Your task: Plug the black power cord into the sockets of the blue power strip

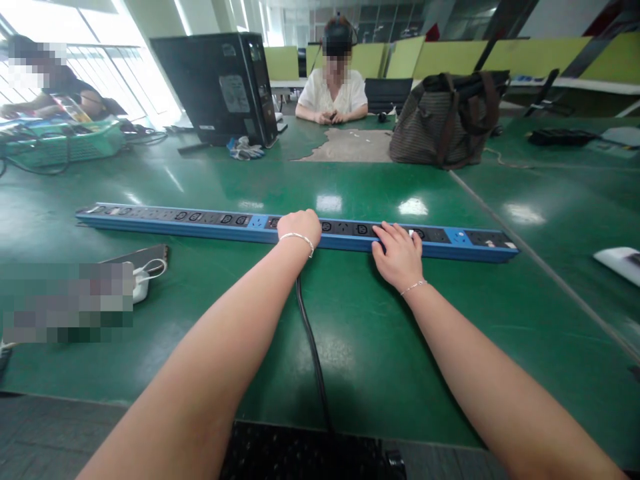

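Observation:
A long blue power strip with black and blue sockets lies across the green table, slightly slanted. My left hand is closed in a fist over its middle sockets. A black cable comes out below that hand and runs down over the table's near edge; the cable's end is hidden by the fist. My right hand rests on the strip farther right, with fingers spread over the sockets and the thumb at the front side. A small white patch shows beside its fingers.
The green table holds a black computer tower, gloves, a brown bag and a green basket. A white charger lies left, a white object right. A person sits opposite, another at far left.

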A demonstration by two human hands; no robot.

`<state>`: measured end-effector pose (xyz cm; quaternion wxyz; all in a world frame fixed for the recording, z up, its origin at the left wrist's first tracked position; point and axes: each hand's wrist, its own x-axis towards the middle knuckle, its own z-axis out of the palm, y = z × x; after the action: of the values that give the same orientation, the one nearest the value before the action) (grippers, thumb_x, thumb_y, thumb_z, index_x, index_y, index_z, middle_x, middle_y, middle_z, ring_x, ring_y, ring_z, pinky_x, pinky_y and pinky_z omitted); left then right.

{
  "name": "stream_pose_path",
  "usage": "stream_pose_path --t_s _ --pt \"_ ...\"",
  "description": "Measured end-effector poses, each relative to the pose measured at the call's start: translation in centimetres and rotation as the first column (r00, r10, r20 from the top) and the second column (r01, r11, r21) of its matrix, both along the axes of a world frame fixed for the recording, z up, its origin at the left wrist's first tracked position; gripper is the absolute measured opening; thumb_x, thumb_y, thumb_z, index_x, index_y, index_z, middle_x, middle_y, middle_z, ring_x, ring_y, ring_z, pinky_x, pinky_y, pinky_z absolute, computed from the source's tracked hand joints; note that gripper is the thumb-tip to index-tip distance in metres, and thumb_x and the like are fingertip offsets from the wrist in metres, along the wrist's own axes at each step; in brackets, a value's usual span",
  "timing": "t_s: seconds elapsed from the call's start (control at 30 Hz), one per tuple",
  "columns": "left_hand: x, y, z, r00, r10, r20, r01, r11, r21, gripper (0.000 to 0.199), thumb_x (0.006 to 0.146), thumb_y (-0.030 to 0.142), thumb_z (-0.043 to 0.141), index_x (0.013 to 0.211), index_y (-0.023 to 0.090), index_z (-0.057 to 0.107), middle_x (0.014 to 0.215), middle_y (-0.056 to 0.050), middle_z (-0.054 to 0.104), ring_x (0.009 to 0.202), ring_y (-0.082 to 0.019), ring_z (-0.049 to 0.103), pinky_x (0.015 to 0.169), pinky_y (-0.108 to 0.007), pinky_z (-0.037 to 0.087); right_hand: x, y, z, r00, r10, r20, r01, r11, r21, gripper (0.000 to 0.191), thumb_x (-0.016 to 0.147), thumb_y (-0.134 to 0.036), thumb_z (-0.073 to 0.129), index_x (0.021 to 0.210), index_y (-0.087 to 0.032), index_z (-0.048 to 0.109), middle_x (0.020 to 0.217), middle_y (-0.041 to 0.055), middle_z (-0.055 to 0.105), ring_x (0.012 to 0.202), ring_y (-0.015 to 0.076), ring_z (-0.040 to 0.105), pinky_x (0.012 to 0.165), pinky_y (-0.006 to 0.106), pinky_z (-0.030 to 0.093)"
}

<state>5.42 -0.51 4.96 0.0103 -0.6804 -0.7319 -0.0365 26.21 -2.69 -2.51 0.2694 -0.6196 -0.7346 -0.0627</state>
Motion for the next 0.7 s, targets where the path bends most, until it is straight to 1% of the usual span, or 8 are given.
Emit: stream_pose_path --t_s 0.07,0.13,0.23,0.3,0.37,0.43,0.6,0.7 --pt "0.3 0.0 0.3 1.000 -0.024 -0.012 0.024 1.000 -0.011 0.036 0.086 0.014 0.035 0.103 0.012 0.067 0.101 -0.018 0.070 0.099 -0.026 0.065 0.079 -0.037 0.050 -0.6 0.0 0.0 1.000 -0.030 -0.002 0.030 1.000 0.005 0.042 0.092 -0.034 0.038 0.127 -0.023 0.059 0.138 0.0054 0.052 0.130 0.0248 0.041 0.110 0.054 0.019" --pt "0.5 0.0 0.4 0.999 -0.042 -0.022 0.041 0.999 -0.021 0.037 0.085 0.011 0.035 0.103 0.011 0.068 0.102 -0.019 0.070 0.099 -0.025 0.065 0.080 -0.036 0.050 -1.6 0.1 0.1 0.998 -0.055 -0.004 0.055 0.998 0.007 0.042 0.093 -0.035 0.036 0.127 -0.024 0.058 0.139 0.0057 0.052 0.130 0.0263 0.040 0.109 0.059 0.016" --pt "0.7 0.2 0.6 0.998 -0.050 -0.027 0.049 0.998 -0.031 0.038 0.085 0.010 0.035 0.104 0.012 0.068 0.105 -0.018 0.069 0.100 -0.024 0.065 0.081 -0.036 0.050 -3.4 0.5 0.1 0.994 -0.104 -0.022 0.104 0.995 0.012 0.042 0.094 -0.037 0.033 0.126 -0.027 0.059 0.138 0.0052 0.052 0.130 0.0292 0.038 0.105 0.067 0.009" --pt "0.7 0.4 0.6 0.998 -0.050 -0.024 0.049 0.998 -0.039 0.036 0.085 0.012 0.037 0.103 0.013 0.069 0.105 -0.017 0.070 0.100 -0.024 0.065 0.081 -0.035 0.050 -4.4 0.9 0.0 0.989 -0.140 -0.040 0.141 0.990 0.021 0.042 0.095 -0.037 0.031 0.124 -0.028 0.060 0.137 0.0055 0.053 0.130 0.0304 0.038 0.103 0.070 0.009" --pt "0.6 0.5 0.4 0.999 -0.046 -0.019 0.045 0.998 -0.041 0.035 0.086 0.014 0.038 0.102 0.013 0.069 0.104 -0.017 0.070 0.100 -0.023 0.065 0.081 -0.034 0.050 -5.0 1.2 -0.2 0.988 -0.149 -0.047 0.151 0.988 0.027 0.043 0.095 -0.036 0.029 0.124 -0.027 0.060 0.137 0.0063 0.053 0.130 0.0301 0.038 0.102 0.069 0.010" --pt "0.5 0.3 0.1 0.999 -0.031 -0.019 0.030 0.999 -0.025 0.036 0.086 0.014 0.036 0.103 0.012 0.067 0.103 -0.017 0.070 0.100 -0.024 0.065 0.080 -0.035 0.050 -5.1 1.3 -0.3 0.992 -0.119 -0.033 0.120 0.992 0.025 0.044 0.095 -0.035 0.029 0.126 -0.026 0.059 0.138 0.0064 0.052 0.130 0.0283 0.038 0.104 0.066 0.011" --pt "0.6 -0.7 -0.9 0.999 0.015 -0.050 -0.013 0.999 0.038 0.040 0.091 0.015 0.027 0.115 0.006 0.057 0.093 -0.020 0.070 0.093 -0.026 0.068 0.077 -0.038 0.051 -4.5 1.1 0.0 0.998 -0.058 -0.003 0.058 0.998 0.002 0.042 0.095 -0.035 0.032 0.128 -0.026 0.057 0.139 0.0043 0.051 0.130 0.0250 0.039 0.108 0.057 0.013" --pt "0.5 -0.8 -0.7 0.997 0.015 -0.077 -0.014 1.000 0.004 0.039 0.091 0.016 0.027 0.114 0.008 0.057 0.095 -0.020 0.070 0.094 -0.026 0.067 0.078 -0.038 0.050 -4.4 1.0 0.1 0.998 -0.055 -0.018 0.054 0.998 -0.007 0.041 0.095 -0.035 0.033 0.126 -0.027 0.058 0.139 0.0042 0.052 0.130 0.0250 0.040 0.108 0.055 0.014"
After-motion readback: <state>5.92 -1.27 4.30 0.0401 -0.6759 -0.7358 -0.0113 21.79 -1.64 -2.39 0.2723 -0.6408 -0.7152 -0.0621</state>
